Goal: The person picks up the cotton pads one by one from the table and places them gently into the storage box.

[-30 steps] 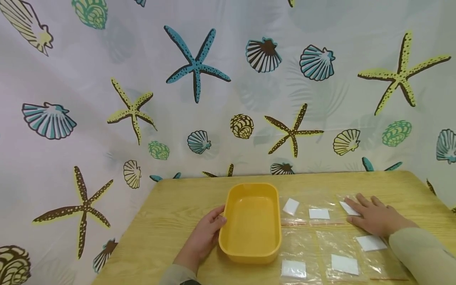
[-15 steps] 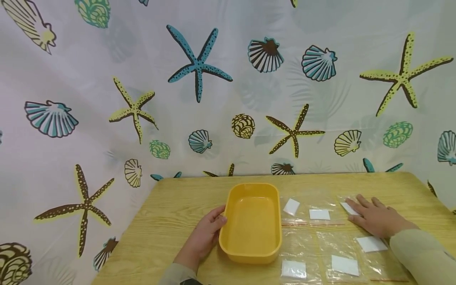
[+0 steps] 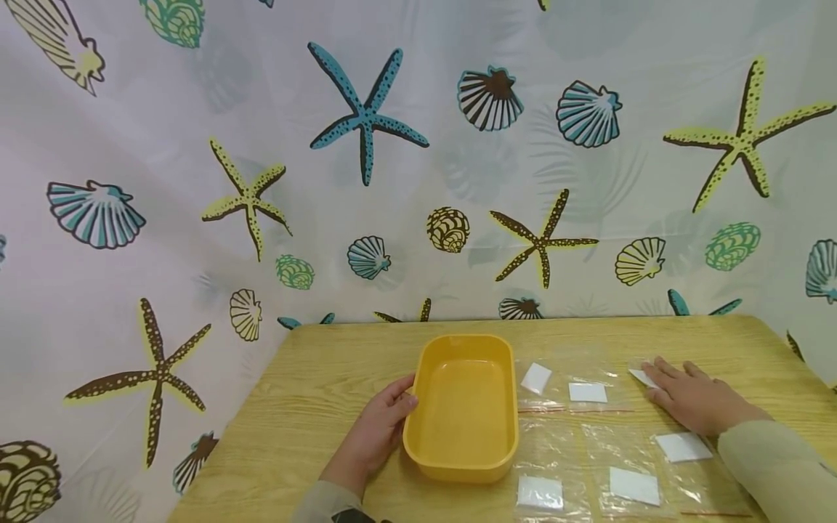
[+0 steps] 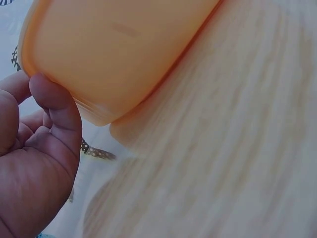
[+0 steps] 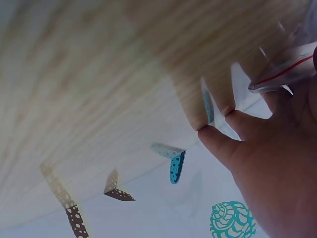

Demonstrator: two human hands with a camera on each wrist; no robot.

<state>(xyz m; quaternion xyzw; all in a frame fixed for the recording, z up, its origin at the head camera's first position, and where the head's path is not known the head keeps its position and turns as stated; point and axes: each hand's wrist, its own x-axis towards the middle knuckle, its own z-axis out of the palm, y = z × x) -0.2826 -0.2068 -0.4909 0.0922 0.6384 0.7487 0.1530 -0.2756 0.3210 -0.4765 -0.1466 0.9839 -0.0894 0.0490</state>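
Note:
My left hand grips the left wall of a yellow rectangular plastic tray, thumb at the rim and fingers going underneath. In the left wrist view the thumb presses against the tray's side, and the other fingers are partly hidden behind it. My right hand lies palm down with fingers extended over a small clear zip bag with a white label, covering most of it. The right wrist view shows fingertips on the table and the bag's red zip line below the palm.
Several more clear zip bags with white labels lie flat right of the tray, such as a back one and a front one. A wooden table bears everything. A shell-patterned curtain hangs behind its far edge.
The right hand's thumb has drawn in toward its fingers, and the bag under that hand has shifted slightly right. The left hand and tray hold their place; the head view drifts a little.

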